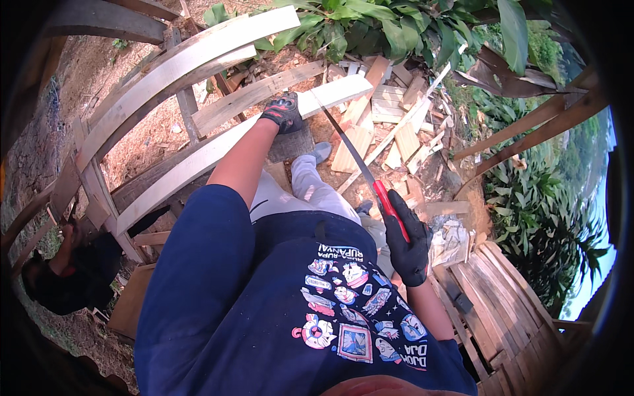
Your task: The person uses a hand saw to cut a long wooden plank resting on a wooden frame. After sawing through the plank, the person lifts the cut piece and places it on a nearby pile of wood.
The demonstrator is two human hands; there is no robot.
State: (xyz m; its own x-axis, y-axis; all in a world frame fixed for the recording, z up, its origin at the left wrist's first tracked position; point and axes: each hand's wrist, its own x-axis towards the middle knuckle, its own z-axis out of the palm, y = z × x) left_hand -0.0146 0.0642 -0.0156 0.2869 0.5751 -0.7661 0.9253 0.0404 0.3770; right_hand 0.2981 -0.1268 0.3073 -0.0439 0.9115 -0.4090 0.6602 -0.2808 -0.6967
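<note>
My right hand is nearest me, gloved in black and closed tight round the red handle of the saw. The blade runs away from me, up and to the left, and its far end meets the pale plank just right of my other hand. I judge the stroke goes best if I keep my wrist, elbow and blade in one line — a grip this firm can twist the blade, so I would ease it a little and let the teeth do the cutting.

Between my hands are my legs in light trousers, and one shoe set close under the plank. I want that foot well clear of where the offcut may drop.

Farther off, my left hand, also gloved, presses down flat on the plank right beside the blade. Whether the fingers curl over the far edge I cannot tell. It is close to the teeth — I would slide it a touch left, and still bear down so the wood does not chatter.

The plank lies slanting across a rough wooden frame, from near left to far right, with other boards beyond it. To the far right is a heap of offcuts on the bare earth, then green leaves. Long, even strokes suit this, slowing as the cut nears through.
</note>
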